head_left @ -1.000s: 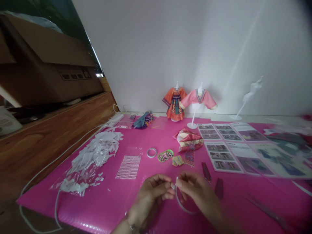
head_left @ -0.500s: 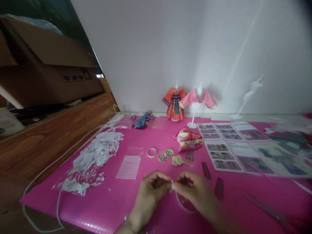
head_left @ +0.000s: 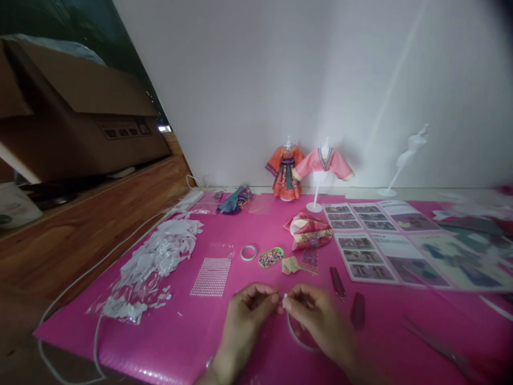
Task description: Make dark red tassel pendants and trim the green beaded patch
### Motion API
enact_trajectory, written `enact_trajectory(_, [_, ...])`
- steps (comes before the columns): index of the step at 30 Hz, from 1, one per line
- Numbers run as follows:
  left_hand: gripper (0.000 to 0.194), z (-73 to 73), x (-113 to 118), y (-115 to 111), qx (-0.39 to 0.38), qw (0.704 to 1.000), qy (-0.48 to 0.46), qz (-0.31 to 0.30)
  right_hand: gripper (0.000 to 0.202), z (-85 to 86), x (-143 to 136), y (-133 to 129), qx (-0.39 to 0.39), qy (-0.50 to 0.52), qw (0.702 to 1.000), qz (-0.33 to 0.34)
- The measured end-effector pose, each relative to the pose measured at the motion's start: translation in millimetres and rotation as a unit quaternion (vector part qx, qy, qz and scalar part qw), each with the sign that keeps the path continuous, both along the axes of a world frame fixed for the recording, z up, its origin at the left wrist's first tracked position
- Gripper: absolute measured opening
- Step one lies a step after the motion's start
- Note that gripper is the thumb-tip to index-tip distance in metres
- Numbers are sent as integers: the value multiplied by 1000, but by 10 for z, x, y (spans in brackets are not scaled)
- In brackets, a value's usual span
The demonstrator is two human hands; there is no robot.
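Over the near middle of the pink mat, my left hand [head_left: 250, 315] is closed, thumb and index finger pressed together; anything between those tips is too small to make out. Just to its right, my right hand [head_left: 316, 313] pinches the end of a thin white strip [head_left: 285, 300]. A pale curved band [head_left: 295, 338] shows below that hand, partly hidden behind it; it looks like the same strip. Right of my right hand lie two dark red fabric pieces [head_left: 337, 283]. Beyond both hands are a tape roll [head_left: 242, 256], a tray of colourful beads [head_left: 271, 257] and a yellow fabric piece [head_left: 290, 265].
White paper scraps [head_left: 160, 251] and a sheet of stick-on pearls [head_left: 211, 277] lie left. Scissors [head_left: 449, 353] and instruction sheets [head_left: 366, 256] are on the right. Miniature dress forms stand at the back, one in an orange dress [head_left: 287, 171], another in a pink top [head_left: 336, 163].
My fingertips have moved slightly apart, with the white end staying in my right hand. The whole view has shifted a little.
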State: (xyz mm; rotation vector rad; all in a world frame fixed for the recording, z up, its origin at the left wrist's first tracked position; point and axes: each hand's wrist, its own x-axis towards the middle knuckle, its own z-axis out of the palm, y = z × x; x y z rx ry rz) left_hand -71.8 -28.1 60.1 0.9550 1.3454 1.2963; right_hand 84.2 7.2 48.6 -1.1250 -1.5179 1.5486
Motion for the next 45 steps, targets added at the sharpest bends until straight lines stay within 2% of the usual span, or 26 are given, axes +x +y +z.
enact_trajectory(6, [8,-29,35,-109,76,990,120,-17,28,40,24,11,-6,8,1000,3])
enact_trajectory(10, [14,-85,53,-121,157,968,194,-27,36,23,33,28,-18,7,1000,6])
enact_trajectory(17, [17,-104,81,-108,205,948,243,-16,41,-44,46,53,-35,23,999,5])
enact_trajectory(21, [14,-34,121,-87,174,959,223,6,43,-41,55,49,-39,45,998,7])
enact_trajectory(26, [14,41,114,12,71,989,130,23,44,-48,62,57,-46,83,995,22])
enact_trajectory(29, [20,38,79,66,7,998,59,1,36,-44,63,68,-37,94,995,18])
enact_trajectory(34, [28,17,42,69,-57,997,-27,-45,15,37,72,30,12,105,994,4])
enact_trajectory(39, [26,59,72,40,-81,994,-49,-55,12,82,61,2,40,111,993,15])
enact_trajectory(45, [22,101,80,32,-99,991,-33,-80,14,-58,65,26,39,104,994,11])
